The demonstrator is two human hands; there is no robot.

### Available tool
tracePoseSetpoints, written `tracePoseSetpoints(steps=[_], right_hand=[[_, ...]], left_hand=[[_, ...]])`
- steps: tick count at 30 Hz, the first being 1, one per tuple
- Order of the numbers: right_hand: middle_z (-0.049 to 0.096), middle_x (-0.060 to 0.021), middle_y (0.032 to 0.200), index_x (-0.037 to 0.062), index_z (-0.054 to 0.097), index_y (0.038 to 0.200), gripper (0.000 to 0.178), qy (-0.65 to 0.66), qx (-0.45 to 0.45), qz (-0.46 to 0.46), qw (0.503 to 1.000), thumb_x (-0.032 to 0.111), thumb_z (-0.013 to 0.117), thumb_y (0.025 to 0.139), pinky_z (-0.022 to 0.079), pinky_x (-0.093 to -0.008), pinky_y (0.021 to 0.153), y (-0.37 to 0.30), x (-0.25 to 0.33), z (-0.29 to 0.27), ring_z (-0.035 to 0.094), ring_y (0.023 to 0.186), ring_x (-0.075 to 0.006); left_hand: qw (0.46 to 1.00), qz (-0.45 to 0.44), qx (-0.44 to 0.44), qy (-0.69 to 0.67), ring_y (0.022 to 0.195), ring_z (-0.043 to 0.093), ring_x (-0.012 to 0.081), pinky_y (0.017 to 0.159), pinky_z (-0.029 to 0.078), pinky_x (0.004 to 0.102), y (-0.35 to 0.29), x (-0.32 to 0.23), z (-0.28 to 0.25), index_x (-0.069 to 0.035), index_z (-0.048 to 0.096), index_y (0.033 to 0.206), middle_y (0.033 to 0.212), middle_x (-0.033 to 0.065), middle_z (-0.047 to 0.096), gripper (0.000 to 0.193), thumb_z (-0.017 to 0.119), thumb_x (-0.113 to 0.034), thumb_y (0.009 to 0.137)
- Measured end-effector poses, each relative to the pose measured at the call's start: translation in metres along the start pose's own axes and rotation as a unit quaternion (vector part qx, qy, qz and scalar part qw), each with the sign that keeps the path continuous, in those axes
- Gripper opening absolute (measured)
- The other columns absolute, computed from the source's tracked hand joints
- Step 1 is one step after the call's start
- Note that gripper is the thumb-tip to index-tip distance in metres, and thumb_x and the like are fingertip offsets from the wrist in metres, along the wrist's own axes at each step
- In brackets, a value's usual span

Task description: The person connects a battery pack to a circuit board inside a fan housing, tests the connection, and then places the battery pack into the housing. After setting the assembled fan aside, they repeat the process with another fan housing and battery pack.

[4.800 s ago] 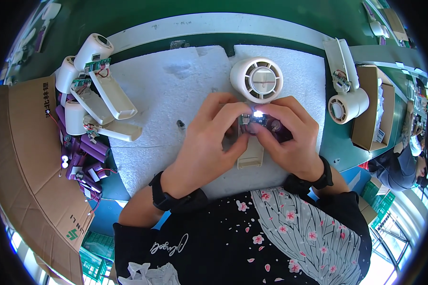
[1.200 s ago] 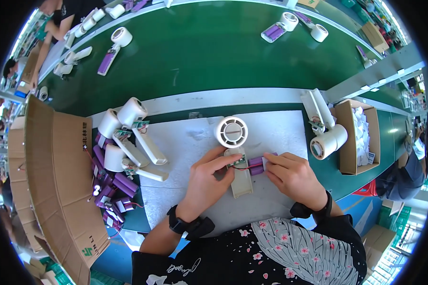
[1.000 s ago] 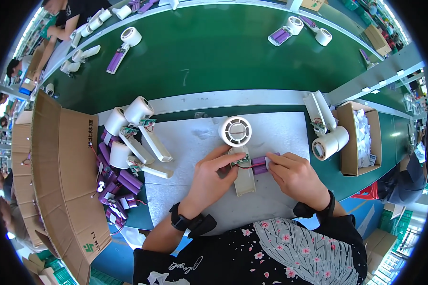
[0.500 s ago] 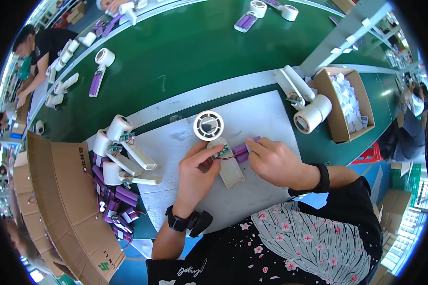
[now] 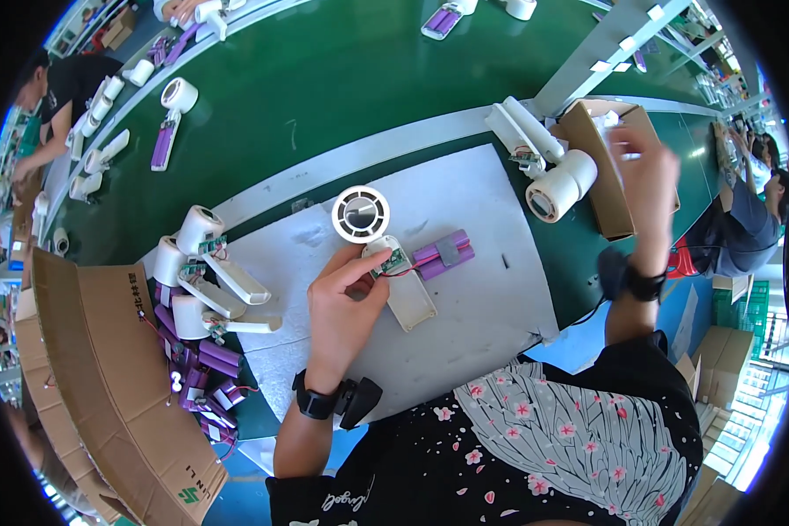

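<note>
My left hand (image 5: pixel 346 307) grips a white plastic appliance housing (image 5: pixel 413 304) near its neck, thumb and fingers beside a small green circuit board (image 5: pixel 394 261). The housing has a ring-shaped head (image 5: pixel 337 214) and an uncovered handle shell lying on the grey work mat (image 5: pixel 486 302). Thin red and dark wires run from the board to a purple battery pack (image 5: pixel 444 255), which lies on the mat right of the handle with a grey patch on top. My right hand (image 5: pixel 644 180), smeared by motion, is over the cardboard box (image 5: pixel 590 162) at the right; its fingers cannot be made out clearly.
More white housings (image 5: pixel 188 263) and purple battery packs (image 5: pixel 206 377) are piled at left beside a large carton (image 5: pixel 131 368). Another white unit (image 5: pixel 561 186) lies near the box. A metal post (image 5: pixel 592 66) rises behind it. Across the green belt (image 5: pixel 307 96), a co-worker (image 5: pixel 61 105) sits far left.
My right hand has left the battery pack and swung right to the box. The pack now lies uncovered on the mat. My left hand keeps its hold; the whole view has shifted slightly.
</note>
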State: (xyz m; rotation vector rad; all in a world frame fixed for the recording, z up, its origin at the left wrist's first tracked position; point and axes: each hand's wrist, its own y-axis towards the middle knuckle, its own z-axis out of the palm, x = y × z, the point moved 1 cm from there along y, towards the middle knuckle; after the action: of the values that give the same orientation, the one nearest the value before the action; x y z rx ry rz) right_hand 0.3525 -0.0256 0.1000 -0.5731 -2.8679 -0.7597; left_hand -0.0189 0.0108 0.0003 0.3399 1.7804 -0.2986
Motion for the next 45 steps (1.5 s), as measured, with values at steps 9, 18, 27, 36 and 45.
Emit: tracePoseSetpoints(steps=[9,18,27,36,45], right_hand=[[0.067,-0.0112,0.094,0.0023,0.065,0.11,0.039,0.284,0.213,-0.225,0.907,-0.007,0.066,0.071,0.051,-0.0293,0.069,-0.057,0.115,0.02,0.063,0.078,-0.0218],[0.063,-0.0131,0.102,0.0046,0.057,0.123,0.051,0.413,0.498,-0.289,0.706,-0.005,0.068,0.075,0.052,-0.0328,0.069,-0.063,0.123,0.063,0.065,0.082,-0.0223],[0.055,-0.0146,0.114,0.0052,0.033,0.143,0.071,0.583,0.703,0.051,0.404,-0.002,0.065,0.08,0.055,-0.0351,0.076,-0.068,0.116,0.067,0.066,0.09,-0.0219],[0.053,-0.0122,0.115,0.0042,0.042,0.135,0.078,0.548,0.688,-0.015,0.476,0.005,0.08,0.066,0.051,-0.0381,0.091,-0.064,0.117,0.064,0.06,0.107,-0.0265],[0.057,-0.0146,0.116,0.0044,0.055,0.12,0.071,0.471,0.519,-0.236,0.673,0.012,0.085,0.055,0.046,-0.0396,0.093,-0.073,0.132,0.061,0.054,0.109,-0.0329]], left_hand=[[1.0,0.01,-0.017,0.002,0.073,0.066,0.0135,0.066,0.053,0.0235,0.006,0.004,0.004,-0.008,0.073,0.105,0.111,0.0111,0.067,0.034,0.066,0.006,0.075],[0.999,0.031,-0.012,0.033,0.078,0.07,0.0176,0.067,0.055,0.0258,0.008,-0.005,-0.003,-0.01,0.073,0.105,0.108,0.0119,0.066,0.035,0.067,0.006,0.074],[0.995,0.055,0.012,0.087,0.075,0.07,0.0196,0.065,0.056,0.0273,0.01,-0.008,-0.006,-0.01,0.074,0.103,0.105,0.0118,0.067,0.036,0.076,0.002,0.069],[0.986,0.095,-0.013,0.139,0.072,0.068,0.0189,0.061,0.054,0.0285,0.007,-0.006,-0.002,-0.011,0.074,0.103,0.105,0.012,0.066,0.038,0.079,-0.001,0.068],[0.98,0.111,-0.004,0.168,0.071,0.067,0.0216,0.063,0.054,0.031,0.005,-0.008,-0.004,-0.011,0.073,0.106,0.11,0.0145,0.065,0.037,0.079,-0.005,0.07]])
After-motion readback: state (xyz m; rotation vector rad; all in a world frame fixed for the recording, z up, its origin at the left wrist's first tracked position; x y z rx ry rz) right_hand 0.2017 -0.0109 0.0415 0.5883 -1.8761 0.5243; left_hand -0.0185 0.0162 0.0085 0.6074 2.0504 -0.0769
